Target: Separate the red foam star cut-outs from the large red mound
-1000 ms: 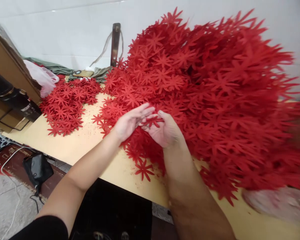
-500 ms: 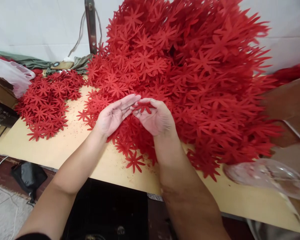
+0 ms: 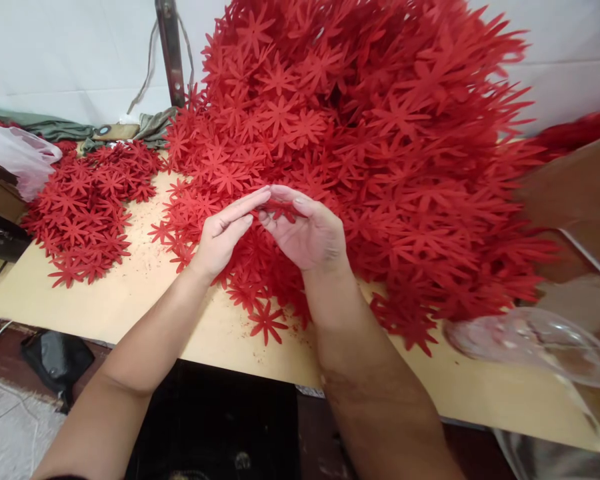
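My right hand [image 3: 313, 233] is cupped over the front of the large pile of red flower-shaped cutouts [image 3: 380, 153]. A red flower cutout [image 3: 284, 213] lies within its curled fingers, partly hidden by the thumb and fingers. Close beside it, my left hand [image 3: 225, 237] has its fingers stretched out straight and the thumb a little below them. The fingertips of both hands meet or nearly meet. Whether the left fingers also touch the cutout is unclear. One loose red flower cutout [image 3: 269, 323] lies flat on the table below the hands.
A smaller heap of red cutouts [image 3: 87, 207] sits on the wooden table [image 3: 150, 273] at left, beside a white plastic bag [image 3: 23, 157]. To the right are a clear plastic container [image 3: 535, 343] and a cardboard box [image 3: 575, 200]. A metal upright [image 3: 170, 53] stands behind.
My left hand has turned from palm showing to its thumb side, its fingers now flatter and closer to the right hand. The right hand keeps its cupped shape. The view has shifted slightly.
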`<state>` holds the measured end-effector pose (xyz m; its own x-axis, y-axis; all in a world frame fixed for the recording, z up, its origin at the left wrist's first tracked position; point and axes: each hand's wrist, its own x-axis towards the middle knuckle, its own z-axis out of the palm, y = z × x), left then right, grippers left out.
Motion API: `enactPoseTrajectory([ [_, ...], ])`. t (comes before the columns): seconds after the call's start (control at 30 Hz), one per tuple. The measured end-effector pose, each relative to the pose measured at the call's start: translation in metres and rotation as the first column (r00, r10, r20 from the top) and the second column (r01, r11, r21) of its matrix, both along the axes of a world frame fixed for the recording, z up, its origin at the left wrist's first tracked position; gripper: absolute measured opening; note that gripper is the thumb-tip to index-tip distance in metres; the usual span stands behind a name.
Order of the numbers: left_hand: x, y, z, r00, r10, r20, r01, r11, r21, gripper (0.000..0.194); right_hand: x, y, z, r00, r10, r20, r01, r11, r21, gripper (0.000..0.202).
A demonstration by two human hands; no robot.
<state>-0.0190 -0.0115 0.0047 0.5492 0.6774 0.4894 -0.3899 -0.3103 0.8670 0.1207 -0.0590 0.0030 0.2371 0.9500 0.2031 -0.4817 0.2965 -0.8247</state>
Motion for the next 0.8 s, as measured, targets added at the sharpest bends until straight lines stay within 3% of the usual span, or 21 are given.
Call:
enactPoseTrajectory([
  [0.13, 0.003, -0.003, -0.004, 1.000, -0.007, 0.028, 0.011, 0.990, -0.138, 0.032, -0.001, 0.002, -0.001, 0.997, -0.011, 0.074, 0.011, 1.000, 0.000, 0.021],
  [0.23, 0.007, -0.009, -0.004, 0.998, -0.005, 0.064, 0.024, 0.952, -0.305, 0.035, -0.006, 0.005, -0.005, 0.980, -0.062, 0.191, 0.068, 0.997, -0.022, 0.029],
  [0.33, 0.010, -0.016, 0.000, 0.998, 0.015, 0.054, 0.008, 0.913, -0.408, 0.041, -0.014, 0.008, -0.011, 0.919, -0.142, 0.367, 0.162, 0.986, -0.024, 0.045],
  [0.43, 0.009, -0.019, 0.004, 0.998, 0.053, 0.030, -0.037, 0.918, -0.395, 0.044, -0.024, 0.008, -0.014, 0.836, -0.177, 0.520, 0.181, 0.982, 0.043, 0.057],
  [0.53, 0.007, -0.020, 0.003, 0.999, 0.054, 0.003, -0.050, 0.938, -0.343, 0.042, -0.033, 0.004, -0.012, 0.680, -0.303, 0.668, 0.286, 0.948, 0.138, 0.056],
  [0.6, 0.006, -0.021, 0.001, 0.999, 0.037, -0.007, -0.037, 0.941, -0.338, 0.044, -0.037, 0.000, -0.010, 0.505, -0.390, 0.770, 0.382, 0.901, 0.206, 0.053],
  [0.7, 0.007, -0.021, -0.001, 1.000, 0.028, -0.009, -0.029, 0.936, -0.351, 0.048, -0.041, -0.003, -0.009, 0.282, -0.425, 0.860, 0.446, 0.852, 0.275, 0.052],
  [0.8, 0.008, -0.023, 0.002, 1.000, 0.022, 0.008, -0.016, 0.909, -0.417, 0.052, -0.041, -0.001, -0.007, 0.207, -0.458, 0.864, 0.505, 0.807, 0.307, 0.048],
])
